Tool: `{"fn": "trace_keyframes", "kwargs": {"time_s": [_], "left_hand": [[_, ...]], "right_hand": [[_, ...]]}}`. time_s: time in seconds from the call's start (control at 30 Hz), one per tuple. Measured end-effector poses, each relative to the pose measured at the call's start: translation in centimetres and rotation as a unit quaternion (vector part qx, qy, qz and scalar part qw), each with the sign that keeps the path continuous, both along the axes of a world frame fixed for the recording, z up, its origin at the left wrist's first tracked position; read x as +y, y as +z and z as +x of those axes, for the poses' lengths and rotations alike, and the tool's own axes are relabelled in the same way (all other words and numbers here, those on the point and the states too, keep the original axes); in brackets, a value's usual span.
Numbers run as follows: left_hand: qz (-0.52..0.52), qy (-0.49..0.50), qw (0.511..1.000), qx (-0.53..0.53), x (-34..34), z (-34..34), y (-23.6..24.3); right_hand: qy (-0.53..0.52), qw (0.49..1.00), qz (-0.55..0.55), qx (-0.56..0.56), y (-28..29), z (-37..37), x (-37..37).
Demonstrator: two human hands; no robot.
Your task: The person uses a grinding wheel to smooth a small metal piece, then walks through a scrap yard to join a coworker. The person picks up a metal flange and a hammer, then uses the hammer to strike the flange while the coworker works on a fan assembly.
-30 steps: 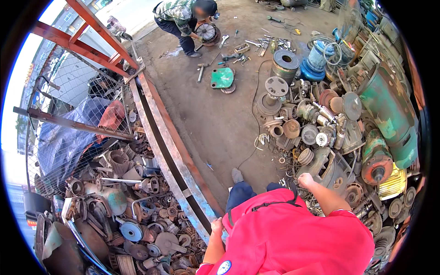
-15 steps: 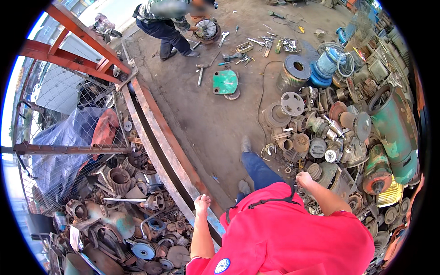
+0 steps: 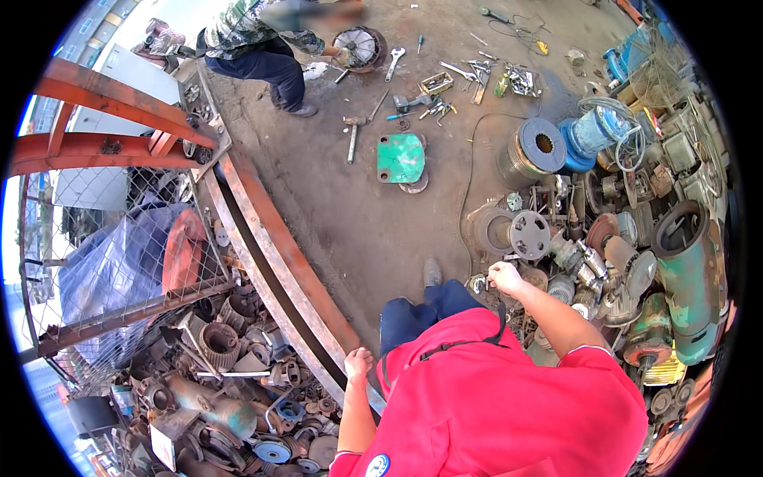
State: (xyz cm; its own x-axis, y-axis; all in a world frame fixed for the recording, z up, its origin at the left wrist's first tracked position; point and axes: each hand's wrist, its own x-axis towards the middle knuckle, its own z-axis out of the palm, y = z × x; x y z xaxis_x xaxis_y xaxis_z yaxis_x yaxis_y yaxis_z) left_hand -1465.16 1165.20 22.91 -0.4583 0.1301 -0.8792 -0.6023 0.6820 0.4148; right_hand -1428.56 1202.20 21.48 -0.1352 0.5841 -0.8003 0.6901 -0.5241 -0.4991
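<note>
Right now, the left hand point(image 3: 358, 363) looks curled beside the near end of a long rusty beam point(image 3: 302, 278), its paint worn, a dark slot down its length; whether they touch, I can't tell. Over to the right hand point(image 3: 504, 277): fingers bent, grip unclear, near greasy, grey-brown machine parts point(image 3: 566, 288) heaped on that side. Underfoot, brown dirt ground point(image 3: 358, 246), with a chipped green plate point(image 3: 400, 158) lying ahead. Beyond, a co-worker point(image 3: 250, 48) bends at a round motor point(image 3: 367, 49); leftward, wire fencing point(image 3: 87, 187) fronts a blue tarp point(image 3: 119, 246).
</note>
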Motion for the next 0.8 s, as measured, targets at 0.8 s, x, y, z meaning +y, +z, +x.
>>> {"fn": "trace_keyframes", "kwargs": {"time_s": [0.8], "left_hand": [[0.072,-0.133,0.988,-0.009,37.3,-29.8,-5.3]], "right_hand": [[-0.188,0.980,0.008,-0.059,2.1,-9.9,8.4]]}}
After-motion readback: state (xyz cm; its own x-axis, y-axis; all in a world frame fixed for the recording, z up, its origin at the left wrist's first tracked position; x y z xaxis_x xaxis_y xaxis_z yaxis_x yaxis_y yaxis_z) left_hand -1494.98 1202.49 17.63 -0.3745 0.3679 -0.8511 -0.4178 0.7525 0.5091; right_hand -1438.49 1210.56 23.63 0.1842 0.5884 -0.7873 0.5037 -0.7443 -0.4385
